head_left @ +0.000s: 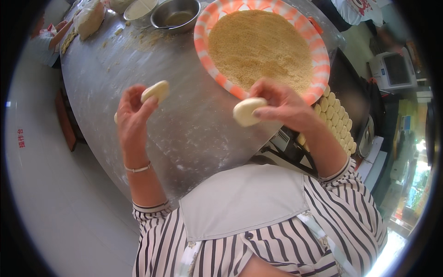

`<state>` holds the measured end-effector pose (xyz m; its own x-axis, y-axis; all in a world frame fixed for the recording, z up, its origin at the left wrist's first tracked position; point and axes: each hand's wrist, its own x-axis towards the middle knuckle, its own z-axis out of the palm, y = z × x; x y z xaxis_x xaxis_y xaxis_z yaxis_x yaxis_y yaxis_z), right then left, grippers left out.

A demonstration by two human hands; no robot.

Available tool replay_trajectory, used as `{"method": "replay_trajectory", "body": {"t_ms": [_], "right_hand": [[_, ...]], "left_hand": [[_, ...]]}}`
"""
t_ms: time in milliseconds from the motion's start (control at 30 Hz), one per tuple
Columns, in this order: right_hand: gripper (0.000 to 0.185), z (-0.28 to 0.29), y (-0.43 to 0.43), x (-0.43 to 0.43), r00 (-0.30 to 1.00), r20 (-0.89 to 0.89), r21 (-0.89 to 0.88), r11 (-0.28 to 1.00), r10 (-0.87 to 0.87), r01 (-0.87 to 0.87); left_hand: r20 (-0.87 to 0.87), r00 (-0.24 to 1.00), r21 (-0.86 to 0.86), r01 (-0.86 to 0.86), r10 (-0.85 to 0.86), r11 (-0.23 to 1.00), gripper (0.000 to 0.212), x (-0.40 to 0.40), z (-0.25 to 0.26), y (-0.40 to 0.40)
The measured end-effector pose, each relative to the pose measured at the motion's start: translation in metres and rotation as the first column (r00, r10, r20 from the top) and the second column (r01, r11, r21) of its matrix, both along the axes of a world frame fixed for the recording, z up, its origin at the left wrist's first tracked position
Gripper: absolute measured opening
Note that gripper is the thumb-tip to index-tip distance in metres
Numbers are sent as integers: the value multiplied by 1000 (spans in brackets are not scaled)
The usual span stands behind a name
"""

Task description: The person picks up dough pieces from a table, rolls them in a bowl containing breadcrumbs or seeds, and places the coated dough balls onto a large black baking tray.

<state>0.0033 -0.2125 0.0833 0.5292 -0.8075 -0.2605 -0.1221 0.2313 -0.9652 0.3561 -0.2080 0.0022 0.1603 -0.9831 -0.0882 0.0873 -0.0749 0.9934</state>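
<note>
My left hand point(133, 112) is raised over the metal table and pinches a pale, flat dough piece point(155, 91) between thumb and fingers. Part of another pale piece point(116, 118) shows at the outer side of that hand. With thumb and fingers, my right hand point(280, 105) grips a flat oval dough piece point(250, 111) by its edge. This hand is at the near rim of an orange-and-white basin point(211, 69), which holds a broad heap of tan crumbs or seeds point(259, 45).
Rows of dough pieces point(334, 114) lie on a dark tray right of the basin. A steel bowl point(175, 15), another bowl point(140, 10) and a large dough lump point(89, 19) stand at the table's far side. Another person's arm point(60, 36) is at far left.
</note>
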Motion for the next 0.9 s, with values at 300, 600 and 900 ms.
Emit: {"method": "replay_trajectory", "body": {"t_ms": [300, 600, 900], "right_hand": [[28, -111, -21, -132, 380, -923, -195, 917, -52, -348], [19, -131, -30, -116, 327, -927, -309, 863, -181, -399], [15, -146, -27, -83, 382, -895, -418, 726, -228, -546]], "left_hand": [[874, 385, -145, 790, -296, 596, 24, -249, -62, -101], [954, 27, 126, 866, -297, 484, 26, -288, -70, -99], [973, 45, 79, 856, -225, 510, 44, -278, -84, -95]]}}
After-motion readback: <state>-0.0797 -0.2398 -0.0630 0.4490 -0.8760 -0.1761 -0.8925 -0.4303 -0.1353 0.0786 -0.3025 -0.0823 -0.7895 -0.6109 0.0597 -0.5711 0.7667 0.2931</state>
